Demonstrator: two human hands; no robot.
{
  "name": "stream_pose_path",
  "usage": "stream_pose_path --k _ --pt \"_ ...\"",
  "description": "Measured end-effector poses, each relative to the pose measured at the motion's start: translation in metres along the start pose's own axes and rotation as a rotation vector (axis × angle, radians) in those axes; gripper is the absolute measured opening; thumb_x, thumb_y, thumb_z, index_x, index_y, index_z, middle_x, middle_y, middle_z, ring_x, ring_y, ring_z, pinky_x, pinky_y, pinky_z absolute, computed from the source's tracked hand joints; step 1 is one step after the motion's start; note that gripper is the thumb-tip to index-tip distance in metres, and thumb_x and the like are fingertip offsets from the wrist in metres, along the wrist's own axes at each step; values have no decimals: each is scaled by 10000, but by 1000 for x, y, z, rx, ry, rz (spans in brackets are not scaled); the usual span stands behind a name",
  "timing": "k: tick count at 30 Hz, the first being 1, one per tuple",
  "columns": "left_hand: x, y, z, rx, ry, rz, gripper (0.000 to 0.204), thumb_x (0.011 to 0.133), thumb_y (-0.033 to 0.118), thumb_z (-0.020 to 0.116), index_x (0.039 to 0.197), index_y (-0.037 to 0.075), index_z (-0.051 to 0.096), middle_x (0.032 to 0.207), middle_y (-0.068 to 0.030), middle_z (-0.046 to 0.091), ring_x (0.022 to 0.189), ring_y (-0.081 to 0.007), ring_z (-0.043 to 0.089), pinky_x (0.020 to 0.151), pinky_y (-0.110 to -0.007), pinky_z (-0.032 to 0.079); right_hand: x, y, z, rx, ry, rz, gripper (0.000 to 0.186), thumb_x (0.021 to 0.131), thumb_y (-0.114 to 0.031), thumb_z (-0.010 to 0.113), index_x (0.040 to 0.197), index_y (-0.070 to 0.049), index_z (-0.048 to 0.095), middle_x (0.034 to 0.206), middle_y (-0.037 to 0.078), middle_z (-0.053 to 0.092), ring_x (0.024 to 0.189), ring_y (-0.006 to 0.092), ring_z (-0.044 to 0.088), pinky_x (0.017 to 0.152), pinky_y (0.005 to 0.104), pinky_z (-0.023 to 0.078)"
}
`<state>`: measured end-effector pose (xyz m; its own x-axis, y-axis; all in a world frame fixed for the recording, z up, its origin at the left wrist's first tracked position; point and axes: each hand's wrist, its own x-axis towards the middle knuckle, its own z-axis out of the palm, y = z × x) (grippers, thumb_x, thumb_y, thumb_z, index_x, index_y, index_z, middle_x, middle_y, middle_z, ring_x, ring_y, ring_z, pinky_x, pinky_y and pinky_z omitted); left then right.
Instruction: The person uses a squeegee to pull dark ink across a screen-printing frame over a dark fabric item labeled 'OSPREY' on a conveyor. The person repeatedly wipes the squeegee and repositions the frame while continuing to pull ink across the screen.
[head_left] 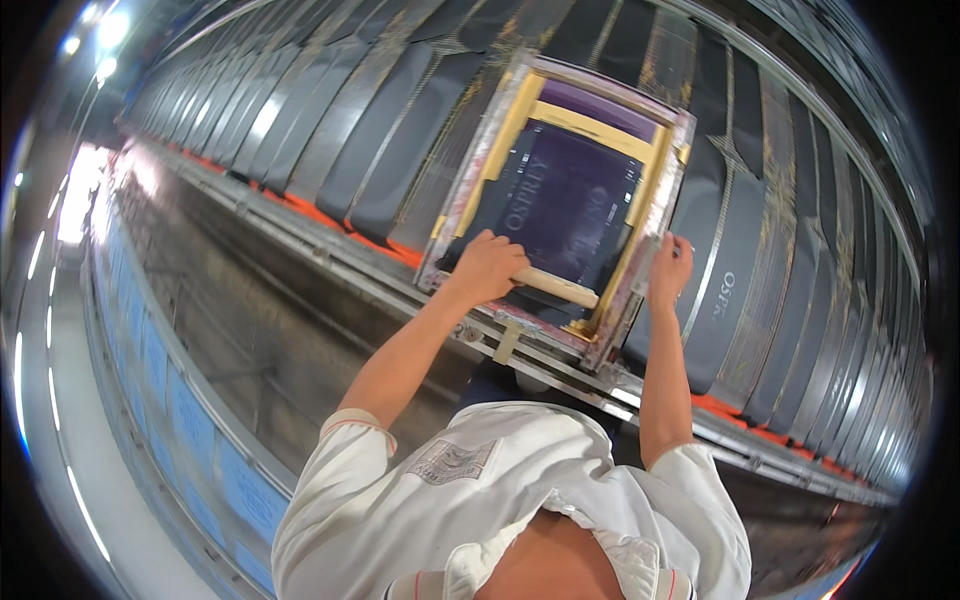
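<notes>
A screen printing frame (659,200) with pale rails and yellow tape inside lies tilted across the long table. Its dark mesh (570,190) carries lettering and small marks. Near the frame's close end, my left hand (488,267) is wrapped round the left part of a wooden-handled squeegee (560,287), which rests across the mesh. The squeegee's blade edge is hard to make out. At the right rail, my right hand (670,268) has its fingers curled against the frame's outer side; the fingertips are partly hidden.
Dark grey fabric pieces (385,130) lie in a long row on the table on both sides of the frame. A metal rail (290,232) runs along the table's near edge, with orange strips (310,212) beside it. Blue panels (190,420) line the far left aisle.
</notes>
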<state>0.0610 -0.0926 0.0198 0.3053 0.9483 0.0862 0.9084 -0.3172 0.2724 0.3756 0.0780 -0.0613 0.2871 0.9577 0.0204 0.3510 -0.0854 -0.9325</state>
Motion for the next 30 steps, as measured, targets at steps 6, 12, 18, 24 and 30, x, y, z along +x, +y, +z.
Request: stream_pose_path --k 6,12,18,24,30 --pt "0 31 -7 21 29 58 450 635 133 828 1069 134 709 1093 16 683 929 -217 597 854 -399 434 25 -1 -13 -86 5 81 307 987 -344 650 1042 -43 679 899 139 700 799 243 641 780 393 499" --pt "-28 22 22 -26 -10 95 531 601 111 810 1120 101 694 1171 -13 687 946 -221 595 862 -400 432 31 1 -2 -177 -4 144 293 987 -343 639 1044 -59 682 789 131 676 715 257 630 723 413 494" --pt "33 -17 23 9 38 110 511 600 83 786 1104 96 698 1174 -10 691 928 -223 588 861 -407 414 68 -12 -2 -493 -174 148 299 985 -343 608 1079 -79 712 842 179 724 808 383 699 767 459 532" --pt "185 -98 19 35 78 143 477 631 45 767 1099 111 702 1168 2 698 918 -232 595 859 -413 423 120 -67 12 -691 -428 -12 362 922 -396 708 1109 -87 741 978 177 749 937 414 705 855 473 553" --pt "299 -146 5 -83 -42 106 282 706 116 808 977 148 736 958 -25 719 873 -250 653 847 -418 434 175 -134 74 -346 -753 -361 498 800 -430 837 1112 -54 743 1062 177 744 1017 375 703 889 450 550"
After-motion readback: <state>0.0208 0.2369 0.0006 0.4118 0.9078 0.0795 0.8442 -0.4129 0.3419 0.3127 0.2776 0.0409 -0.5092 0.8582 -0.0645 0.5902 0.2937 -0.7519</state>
